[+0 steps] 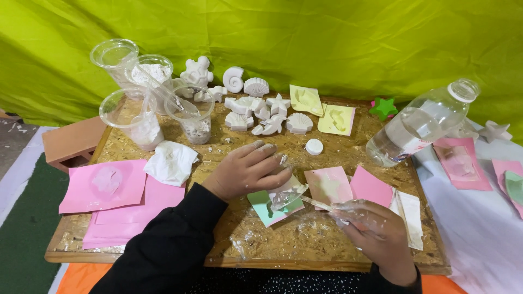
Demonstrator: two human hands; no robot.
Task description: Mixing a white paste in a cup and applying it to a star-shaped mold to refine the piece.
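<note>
Left edge: brick (73,142), then stack of pink sheets (117,204) on the desk (305,245). Behind them clear plastic cups (133,81) with white powder, crumpled white tissue (170,161) just in front.

Centre: left hand (248,170) lies palm down, fingers (267,149) loosely curled and dusted white, pressing on a clear plastic mould (286,195) that sits on a mint-green sheet (271,209). It's steadying, not a closed grip.

Behind that: row of white plaster shells and starfish (261,111), two pale yellow sheets (321,111), a small white cap (314,146).

Right of centre: right hand (376,234) is clenched on a thin stick (316,203) and crinkled clear film; stick tip touches the mould edge. Pink star-print sheet (328,185) just beside it.

Far right: clear bottle (422,122) lying tilted, uncapped, green star (384,107) behind.

My read: working the mould with the stick, mid-step. Next move needs light pressure at the edge while the left keeps the mould pinned flat.
</note>
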